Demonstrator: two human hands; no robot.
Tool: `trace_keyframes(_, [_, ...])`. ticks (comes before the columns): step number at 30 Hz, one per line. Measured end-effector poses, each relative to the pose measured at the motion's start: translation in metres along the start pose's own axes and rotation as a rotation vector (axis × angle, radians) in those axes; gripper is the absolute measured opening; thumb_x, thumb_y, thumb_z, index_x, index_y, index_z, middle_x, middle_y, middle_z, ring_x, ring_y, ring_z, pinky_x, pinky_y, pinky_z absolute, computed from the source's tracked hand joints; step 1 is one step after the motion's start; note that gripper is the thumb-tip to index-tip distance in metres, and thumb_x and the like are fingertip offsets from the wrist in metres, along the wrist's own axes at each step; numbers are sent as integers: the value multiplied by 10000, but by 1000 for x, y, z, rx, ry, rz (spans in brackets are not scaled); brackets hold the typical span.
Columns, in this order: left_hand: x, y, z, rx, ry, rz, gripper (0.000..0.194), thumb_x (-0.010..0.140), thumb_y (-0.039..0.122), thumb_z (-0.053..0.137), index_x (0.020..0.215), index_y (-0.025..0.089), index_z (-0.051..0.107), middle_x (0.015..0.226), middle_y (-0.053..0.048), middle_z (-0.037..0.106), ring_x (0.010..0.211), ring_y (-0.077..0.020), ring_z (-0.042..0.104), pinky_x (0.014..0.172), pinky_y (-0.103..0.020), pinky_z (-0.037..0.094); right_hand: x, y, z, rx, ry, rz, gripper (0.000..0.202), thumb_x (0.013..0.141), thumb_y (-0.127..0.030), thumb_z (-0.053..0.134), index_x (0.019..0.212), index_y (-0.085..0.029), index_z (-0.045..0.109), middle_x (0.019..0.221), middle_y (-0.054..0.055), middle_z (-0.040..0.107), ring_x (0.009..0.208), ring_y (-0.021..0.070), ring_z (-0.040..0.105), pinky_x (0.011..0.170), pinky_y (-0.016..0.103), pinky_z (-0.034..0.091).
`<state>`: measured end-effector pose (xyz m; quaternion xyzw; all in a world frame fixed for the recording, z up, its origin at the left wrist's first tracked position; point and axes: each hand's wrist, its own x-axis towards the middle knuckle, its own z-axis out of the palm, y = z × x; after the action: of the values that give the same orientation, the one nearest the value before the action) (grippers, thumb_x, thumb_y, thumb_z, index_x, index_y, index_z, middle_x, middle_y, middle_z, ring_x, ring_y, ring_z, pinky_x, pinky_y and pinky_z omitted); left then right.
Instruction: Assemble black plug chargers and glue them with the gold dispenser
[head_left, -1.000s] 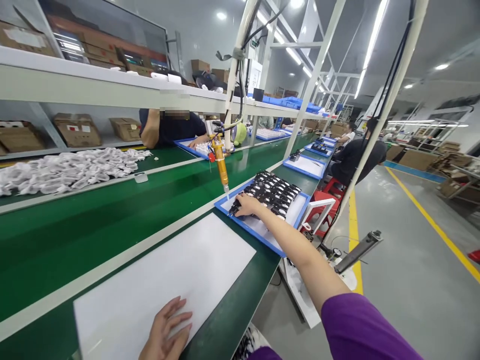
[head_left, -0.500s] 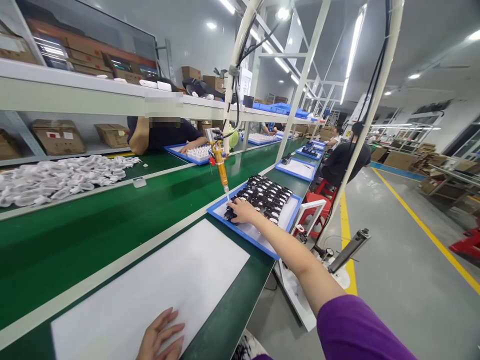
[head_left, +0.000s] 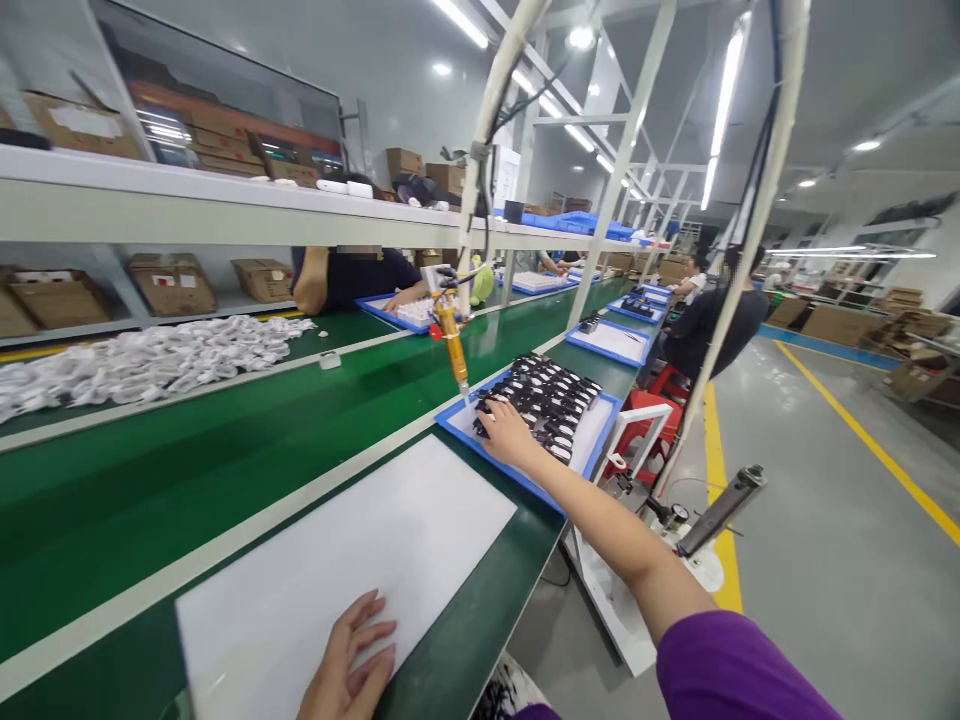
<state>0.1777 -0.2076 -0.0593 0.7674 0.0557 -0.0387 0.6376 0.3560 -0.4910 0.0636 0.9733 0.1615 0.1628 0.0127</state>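
The right hand (head_left: pixel 508 432) reaches into the blue-rimmed tray (head_left: pixel 609 425), fingers at the left end of the black pieces (head_left: pixel 559 395), near the amber tool (head_left: pixel 454 350) — whether they grasp one, I cannot tell. The left hand (head_left: pixel 351 655), released and loosely curled, is over the white sheet (head_left: pixel 330 550).

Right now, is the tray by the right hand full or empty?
Neither: black parts crowd the tray, but bare white base shows beside them.

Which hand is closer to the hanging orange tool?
The right. The right hand is beside the tip of the orange tool, over the blue-edged tray. The left hand is farther away, at the white board.
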Motion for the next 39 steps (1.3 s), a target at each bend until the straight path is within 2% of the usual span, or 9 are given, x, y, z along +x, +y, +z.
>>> trace_keyframes(6, [-42,39,9,228,-114,179,514,750,170,481,1261,224,503,1204,-100,638,1013,-218,659,826,-327,585,-68,-50,1,217,-117,-232,463,1013,-426,360,699,-195,610,633,21,625,612,164,633,635,303,519])
trace_keyframes(8, [-46,52,4,248,-21,157,478,713,145,555,1183,226,586,1101,-59,671,863,-174,677,806,-297,582,-75,-60,16,298,-127,-332,554,998,-514,227,660,-245,574,504,17,553,489,195,596,510,294,451])
trace_keyframes(15, [-72,84,-55,694,411,391,338,867,201,521,1203,206,560,1282,-97,590,1193,-225,568,1019,-378,492,-77,-107,56,538,-361,-331,478,853,-679,329,673,-271,501,517,-20,518,465,179,546,497,264,398])
trace_keyframes(20, [-109,62,-96,976,661,72,586,765,361,734,1282,207,505,1429,-171,447,1386,-384,341,1097,-587,368,-76,-128,61,546,-440,-355,429,862,-640,298,793,-314,568,648,-19,615,563,201,606,552,309,440])
trace_keyframes(26, [-147,23,-120,943,620,-152,485,809,115,540,1285,208,546,1244,-110,597,1104,-270,596,903,-408,553,-32,-154,74,521,-698,-506,543,724,-783,342,475,-304,402,502,73,513,535,321,605,600,495,502])
trace_keyframes(29, [-169,19,-127,933,681,-167,501,789,85,502,1260,228,590,1300,-87,578,1132,-258,589,933,-388,544,1,-198,66,670,-644,-571,440,703,-775,423,562,-365,498,618,106,599,602,352,637,607,521,501])
trace_keyframes(32, [-190,13,-131,901,723,-162,472,782,102,521,1205,271,645,1418,-61,497,1120,-246,613,954,-389,537,34,-270,53,857,-529,-578,445,706,-704,483,944,-349,604,1010,121,697,854,336,693,752,472,549])
trace_keyframes(36, [-204,-5,-127,744,809,-56,583,795,129,529,1359,276,517,1475,-90,427,1087,-216,639,970,-373,529,75,-377,46,870,-499,-580,847,731,-675,498,1403,-172,392,1367,187,529,1125,323,625,919,416,523])
trace_keyframes(39, [-206,-18,-123,640,888,33,730,774,142,558,1465,225,337,1428,-128,467,1213,-231,574,1026,-372,497,95,-438,51,818,-488,-497,984,761,-669,511,1494,-73,234,1427,267,452,1280,372,510,984,442,479])
